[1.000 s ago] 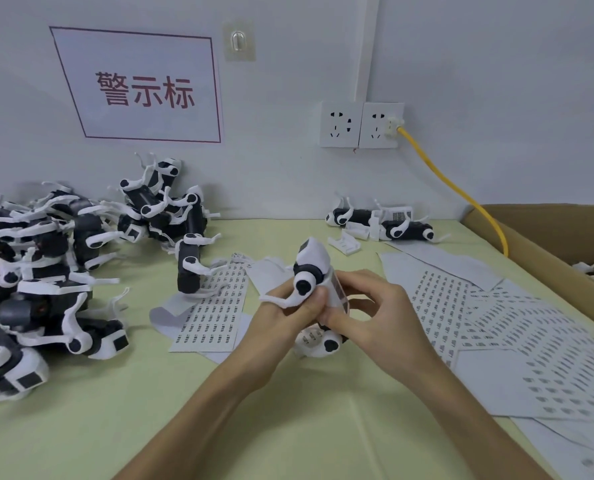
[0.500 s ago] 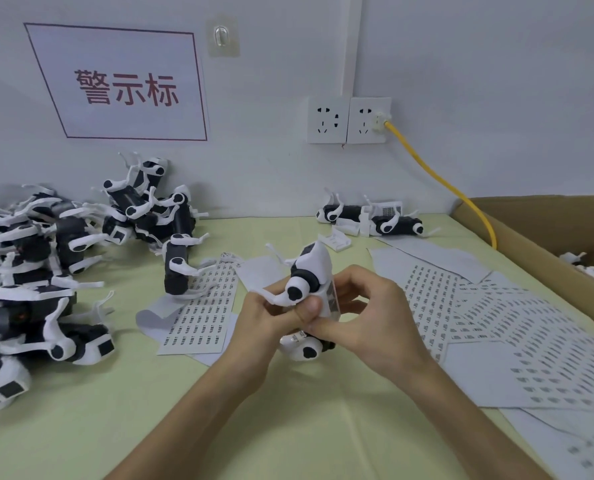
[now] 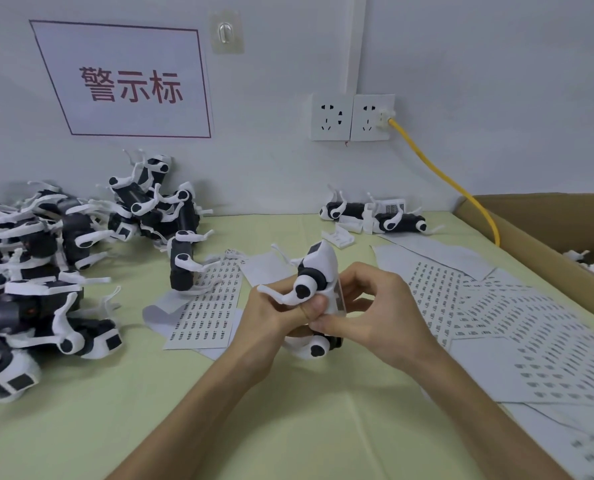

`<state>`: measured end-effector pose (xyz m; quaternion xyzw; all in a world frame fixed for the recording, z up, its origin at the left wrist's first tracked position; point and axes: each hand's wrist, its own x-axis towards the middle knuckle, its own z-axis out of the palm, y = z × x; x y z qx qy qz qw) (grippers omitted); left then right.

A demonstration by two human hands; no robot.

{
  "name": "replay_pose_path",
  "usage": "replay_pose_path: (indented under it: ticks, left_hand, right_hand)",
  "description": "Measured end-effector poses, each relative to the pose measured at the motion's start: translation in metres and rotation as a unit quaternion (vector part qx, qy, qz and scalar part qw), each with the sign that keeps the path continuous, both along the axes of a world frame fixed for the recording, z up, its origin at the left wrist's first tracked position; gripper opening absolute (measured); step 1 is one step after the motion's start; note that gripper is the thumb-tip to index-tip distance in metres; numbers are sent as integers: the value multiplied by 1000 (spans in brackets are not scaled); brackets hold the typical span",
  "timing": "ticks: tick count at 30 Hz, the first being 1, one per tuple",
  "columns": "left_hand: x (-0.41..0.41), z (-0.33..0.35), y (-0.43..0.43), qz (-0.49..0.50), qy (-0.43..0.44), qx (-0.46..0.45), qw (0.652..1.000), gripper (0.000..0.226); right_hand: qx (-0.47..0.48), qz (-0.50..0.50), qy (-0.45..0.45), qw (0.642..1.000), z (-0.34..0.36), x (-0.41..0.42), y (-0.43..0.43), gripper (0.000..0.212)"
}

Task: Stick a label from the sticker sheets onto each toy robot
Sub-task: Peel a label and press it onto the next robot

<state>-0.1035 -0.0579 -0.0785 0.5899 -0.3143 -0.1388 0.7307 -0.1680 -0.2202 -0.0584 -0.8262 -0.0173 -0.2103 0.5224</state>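
Observation:
A black-and-white toy robot (image 3: 318, 271) is held upright over the middle of the green table (image 3: 288, 427). My left hand (image 3: 271, 317) grips its left side, thumb pressed against the body. My right hand (image 3: 375, 313) grips its right side, fingers curled round it; whether a label lies under the fingers is hidden. A sticker sheet (image 3: 207, 306) with rows of small labels lies to the left of my hands, with another toy robot (image 3: 181, 266) standing on its far end. More sticker sheets (image 3: 496, 320) spread out on the right.
A heap of toy robots (image 3: 46, 258) covers the table's left side up to the wall. Two more robots (image 3: 375, 216) lie at the back by the wall. A cardboard box (image 3: 545, 237) stands at the right edge, a yellow cable (image 3: 451, 181) running from the wall socket to behind it.
Both hands keep hold of the same robot and have barely shifted on it. The camera view has moved slightly.

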Motion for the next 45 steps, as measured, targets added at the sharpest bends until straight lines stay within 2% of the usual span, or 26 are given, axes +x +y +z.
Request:
replay_pose_path:
  ticks: [7,10,16,19,23,28,30,33,38,41,45]
  left_hand:
    - [2,-1,0,18,12,9,1000,21]
    - [4,1,2,11,23,22,999,17]
    - [-2,3,1,11,1,28,1000,4]
    - [-3,3,-1,27,-14,34,999,14]
    - [-5,3,-1,34,-20,36,999,15]
    - [-5,5,1,52,-59,42,996,20]
    - [-4,6,2,37,-52,46,997,25]
    - [-3,5,2,19,-42,40,998,26]
    - [1,1,4,21,-53,53,997,20]
    - [5,-2,5,32,-44,52,997,16]
    - [15,-6,8,89,-19,51,995,9]
  right_hand:
    - [-27,-47,-19,998,-4,0,3,39]
    - [-22,-2,5,1000,-2,3,-4,32]
    - [-15,58,20,998,1,0,-17,35]
    - [-10,66,34,997,3,0,-19,38]
    - [-11,68,37,997,3,-1,-20,37]
    - [-44,-3,21,999,-2,1,-6,42]
    - [-47,-16,22,999,-1,2,-6,35]
    - [-57,7,25,998,1,1,-10,30]
    - [-18,77,48,996,3,-2,-19,38]
    - [-4,36,18,999,-1,2,-14,36]
    - [-55,-97,-95,989,-2,6,-7,40]
